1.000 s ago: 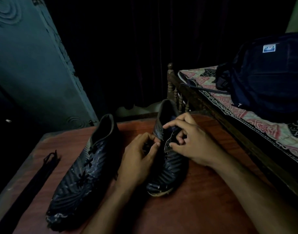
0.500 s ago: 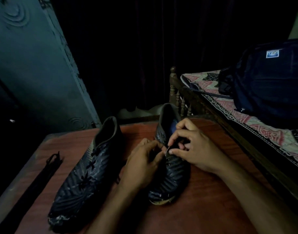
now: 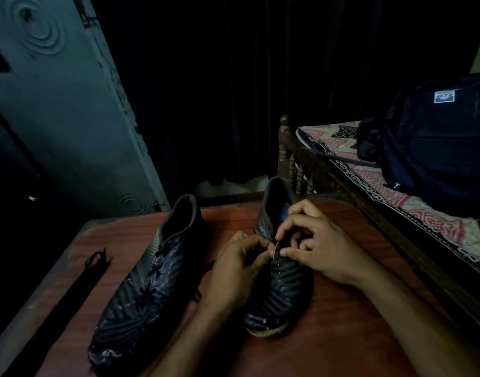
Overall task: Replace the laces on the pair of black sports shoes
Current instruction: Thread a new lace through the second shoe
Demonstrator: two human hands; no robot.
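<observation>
Two black sports shoes stand on a reddish wooden table, toes toward me. The left shoe is laced with a black lace. The right shoe lies under both hands. My left hand has its fingers curled at the shoe's left eyelets, pinching the lace. My right hand pinches a thin lace end over the tongue between thumb and forefinger. The lace itself is mostly hidden in the dim light. A bundle of spare black laces lies on the table's left edge.
A bed with a patterned sheet and wooden frame runs along the right side of the table, with a dark backpack on it. A teal door stands at the left. Dark curtains hang behind.
My right hand's fingers have shifted slightly lower on the right shoe's tongue and my left hand has closed in toward them. The shoes have not moved.
</observation>
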